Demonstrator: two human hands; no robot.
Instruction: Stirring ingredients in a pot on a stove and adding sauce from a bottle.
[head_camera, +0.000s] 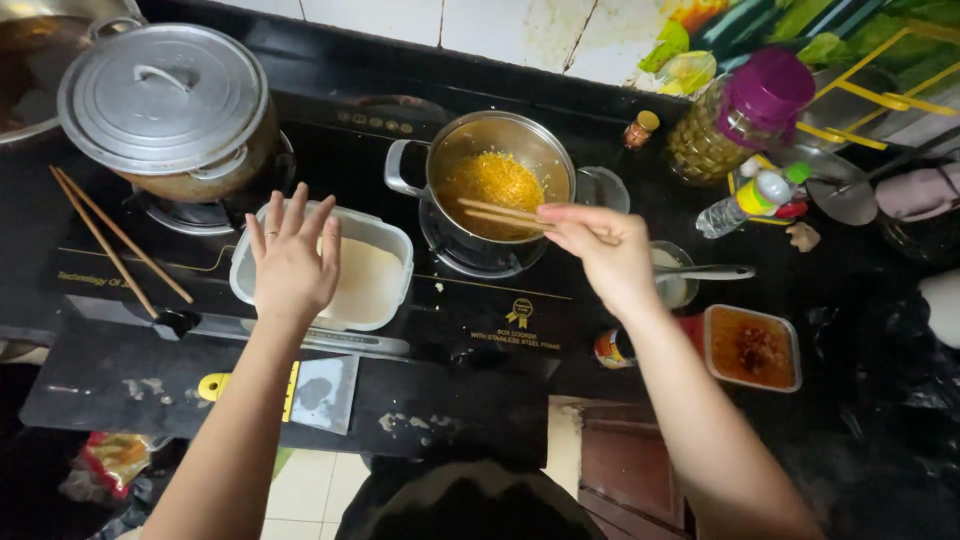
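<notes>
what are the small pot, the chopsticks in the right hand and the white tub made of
Small pot: looks like stainless steel, shiny with bright reflections. Chopsticks in the right hand: probably wood or bamboo, pale tan and matte. White tub under the left hand: likely plastic, cloudy and translucent with rounded corners.

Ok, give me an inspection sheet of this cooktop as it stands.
Surface: black gas cooktop, crumbs on the front ledge.
Job's things: small steel pot of yellow grains on the burner; wooden chopsticks reaching into it; white rectangular plastic tub of pale powder.
Clutter: lidded aluminium pot, spare chopsticks, purple-capped jar, chilli sauce tub.
Grippers: right hand holds the wooden chopsticks; left hand is spread open over the tub.
Cables: nothing seen.
Surroundings: stained white tile wall.
</notes>
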